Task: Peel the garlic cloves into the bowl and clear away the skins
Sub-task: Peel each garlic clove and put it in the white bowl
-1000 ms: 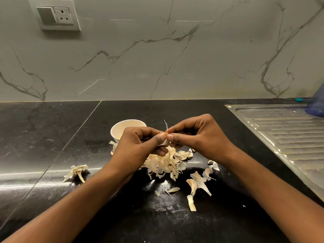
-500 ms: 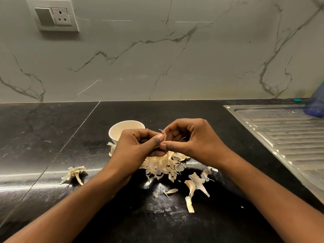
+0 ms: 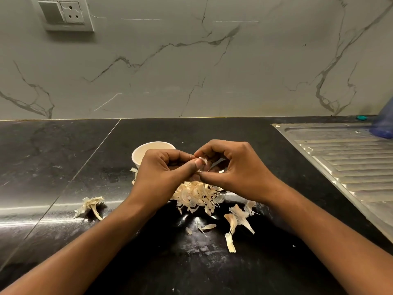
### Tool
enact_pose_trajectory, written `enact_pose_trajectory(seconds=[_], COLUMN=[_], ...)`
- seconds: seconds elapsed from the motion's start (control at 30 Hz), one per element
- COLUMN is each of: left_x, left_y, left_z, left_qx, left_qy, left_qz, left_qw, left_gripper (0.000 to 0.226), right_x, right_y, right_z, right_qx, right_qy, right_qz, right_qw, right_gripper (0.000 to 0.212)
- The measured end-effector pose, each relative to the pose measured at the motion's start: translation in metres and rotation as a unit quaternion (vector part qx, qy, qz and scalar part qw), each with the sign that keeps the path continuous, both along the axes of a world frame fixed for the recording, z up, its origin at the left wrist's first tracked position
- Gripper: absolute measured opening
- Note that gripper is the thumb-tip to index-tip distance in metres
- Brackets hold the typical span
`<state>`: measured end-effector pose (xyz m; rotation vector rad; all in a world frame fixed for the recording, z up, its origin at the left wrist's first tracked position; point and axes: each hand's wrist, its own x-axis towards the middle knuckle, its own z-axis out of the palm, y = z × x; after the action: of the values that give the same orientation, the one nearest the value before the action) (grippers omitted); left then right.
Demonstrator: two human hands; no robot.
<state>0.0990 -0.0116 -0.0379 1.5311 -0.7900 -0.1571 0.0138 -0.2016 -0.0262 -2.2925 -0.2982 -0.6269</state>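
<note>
My left hand (image 3: 161,173) and my right hand (image 3: 236,167) meet above the black counter, fingers curled. Between their fingertips they pinch a small garlic clove (image 3: 204,161), mostly hidden, with only a pale sliver of skin showing. A small white bowl (image 3: 146,151) stands just behind my left hand; its inside is barely visible. Under the hands lies a pile of garlic skins (image 3: 197,195). More loose skins (image 3: 236,222) lie in front and to the right of it.
A dried garlic stem with skin (image 3: 91,206) lies apart on the left. A steel sink drainboard (image 3: 348,158) fills the right side, with a blue object (image 3: 382,124) at its far edge. A marble wall with a socket (image 3: 63,12) rises behind the counter.
My right hand has turned and its fingers have curled further over the clove. Both hands stay together at the same spot above the skin pile.
</note>
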Motion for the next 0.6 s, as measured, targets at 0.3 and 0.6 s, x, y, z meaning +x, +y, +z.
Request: enact_pose_trajectory(seconds=[0.3,0.6], left_x=[0.0019,0.0026], left_y=[-0.0004,0.0019], left_z=[-0.0002,0.0040], left_qx=[-0.030,-0.060], left_qy=[-0.017,0.043], left_qz=[0.001,-0.023], left_qw=[0.999,0.997], left_gripper=[0.008,0.010], right_x=[-0.0020,-0.0033], right_y=[-0.0056,-0.0044], right_z=[0.0017,0.0062], right_qx=[0.115,0.237], right_qy=[0.038,0.061], right_qz=[0.042,0.046], right_qw=[0.992,0.968], right_gripper=[0.033,0.024])
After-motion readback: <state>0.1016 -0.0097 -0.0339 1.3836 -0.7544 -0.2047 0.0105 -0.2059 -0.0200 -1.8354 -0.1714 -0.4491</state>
